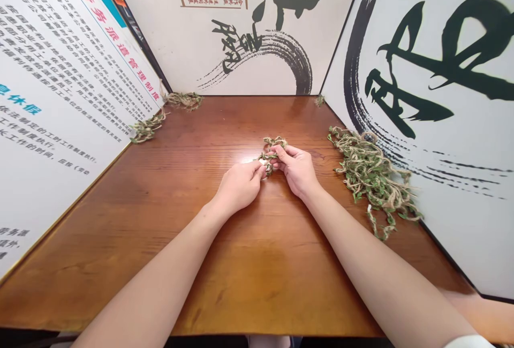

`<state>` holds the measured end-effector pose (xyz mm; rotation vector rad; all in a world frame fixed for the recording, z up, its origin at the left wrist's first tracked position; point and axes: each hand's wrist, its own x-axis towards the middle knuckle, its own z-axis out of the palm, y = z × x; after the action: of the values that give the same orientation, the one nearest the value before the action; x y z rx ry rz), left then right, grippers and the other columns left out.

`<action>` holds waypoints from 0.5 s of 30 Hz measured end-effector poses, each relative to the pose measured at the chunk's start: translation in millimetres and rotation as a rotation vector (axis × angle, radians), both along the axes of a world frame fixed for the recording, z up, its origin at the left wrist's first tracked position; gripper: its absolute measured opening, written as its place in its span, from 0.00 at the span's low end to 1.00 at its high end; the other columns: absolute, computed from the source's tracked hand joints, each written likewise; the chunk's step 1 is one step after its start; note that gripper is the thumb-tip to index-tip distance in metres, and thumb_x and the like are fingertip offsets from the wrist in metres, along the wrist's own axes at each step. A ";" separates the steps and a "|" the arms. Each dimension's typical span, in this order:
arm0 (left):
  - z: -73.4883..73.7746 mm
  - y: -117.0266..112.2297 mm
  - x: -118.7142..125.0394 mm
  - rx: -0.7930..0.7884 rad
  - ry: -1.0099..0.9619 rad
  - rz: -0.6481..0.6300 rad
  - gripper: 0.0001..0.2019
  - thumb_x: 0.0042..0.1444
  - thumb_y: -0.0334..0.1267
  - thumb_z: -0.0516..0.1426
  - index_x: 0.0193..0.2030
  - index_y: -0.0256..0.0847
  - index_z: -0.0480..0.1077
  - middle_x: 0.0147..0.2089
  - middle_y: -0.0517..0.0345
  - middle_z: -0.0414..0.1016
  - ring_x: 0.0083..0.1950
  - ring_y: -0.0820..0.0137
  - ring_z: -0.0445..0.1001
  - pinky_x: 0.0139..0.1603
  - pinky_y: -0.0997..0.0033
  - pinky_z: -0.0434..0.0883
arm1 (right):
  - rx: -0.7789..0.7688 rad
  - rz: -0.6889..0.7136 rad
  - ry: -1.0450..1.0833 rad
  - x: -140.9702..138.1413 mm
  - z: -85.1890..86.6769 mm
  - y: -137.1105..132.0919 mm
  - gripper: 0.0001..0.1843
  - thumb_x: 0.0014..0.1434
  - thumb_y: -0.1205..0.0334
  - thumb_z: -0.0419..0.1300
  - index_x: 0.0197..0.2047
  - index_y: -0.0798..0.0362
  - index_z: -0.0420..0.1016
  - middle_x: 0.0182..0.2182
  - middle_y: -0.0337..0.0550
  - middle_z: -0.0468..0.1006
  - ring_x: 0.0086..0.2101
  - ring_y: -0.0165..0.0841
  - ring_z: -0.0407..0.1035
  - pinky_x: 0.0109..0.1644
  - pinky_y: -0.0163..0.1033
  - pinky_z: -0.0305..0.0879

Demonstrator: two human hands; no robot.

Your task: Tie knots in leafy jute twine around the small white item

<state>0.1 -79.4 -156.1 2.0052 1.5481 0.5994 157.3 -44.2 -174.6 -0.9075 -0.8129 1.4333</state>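
Note:
Both hands meet over the middle of the wooden table (168,198). A piece of twine with small green leaves (274,141) runs between them, its far end looped on the tabletop. My left hand (241,184) is closed, thumb and forefinger pinching the near part of the twine. My right hand (296,168) pinches the same twine a little farther right, fingers bent around it. The fingertips of the two hands are close together and partly cover the twine, so I cannot make out how it is twisted there.
A large tangled heap of leafy twine (373,174) lies at the right, against the right panel (461,219). Smaller bunches of twine (184,100) sit in the far left corner and along the left panel (48,187). A back panel (249,75) closes the far side.

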 end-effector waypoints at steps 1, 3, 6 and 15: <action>0.2 0.0 0.0 -0.003 0.004 0.001 0.16 0.68 0.44 0.46 0.33 0.40 0.67 0.34 0.57 0.76 0.35 0.66 0.68 0.41 0.65 0.61 | 0.002 -0.003 0.001 0.1 -0.1 0.1 0.30 0.34 0.44 0.81 0.34 0.58 0.83 0.33 0.47 0.82 0.28 0.29 0.72 0.34 0.36 0.73; 0.4 0.0 0.1 -0.013 0.011 0.006 0.16 0.68 0.45 0.46 0.33 0.41 0.67 0.34 0.57 0.76 0.35 0.66 0.68 0.40 0.65 0.61 | 0.007 -0.008 0.000 0.2 -0.1 0.2 0.29 0.35 0.45 0.81 0.34 0.58 0.83 0.32 0.47 0.82 0.28 0.29 0.72 0.34 0.36 0.73; 0.2 0.1 0.2 -0.019 0.019 0.005 0.16 0.68 0.45 0.46 0.33 0.41 0.67 0.34 0.57 0.75 0.35 0.66 0.67 0.40 0.65 0.60 | 0.009 -0.023 -0.002 0.0 -0.2 0.5 0.29 0.34 0.44 0.81 0.33 0.57 0.83 0.31 0.46 0.82 0.27 0.28 0.72 0.34 0.35 0.72; 2.0 0.0 0.3 -0.028 0.028 0.005 0.16 0.68 0.46 0.46 0.33 0.41 0.67 0.34 0.57 0.75 0.35 0.66 0.67 0.40 0.65 0.59 | 0.028 -0.069 -0.023 -0.4 -1.1 1.3 0.27 0.35 0.45 0.80 0.32 0.57 0.84 0.30 0.45 0.81 0.27 0.28 0.71 0.34 0.36 0.71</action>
<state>0.4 -79.3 -154.1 1.9968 1.5703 0.5506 156.9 -42.9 -175.7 -0.9233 -0.8094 1.3504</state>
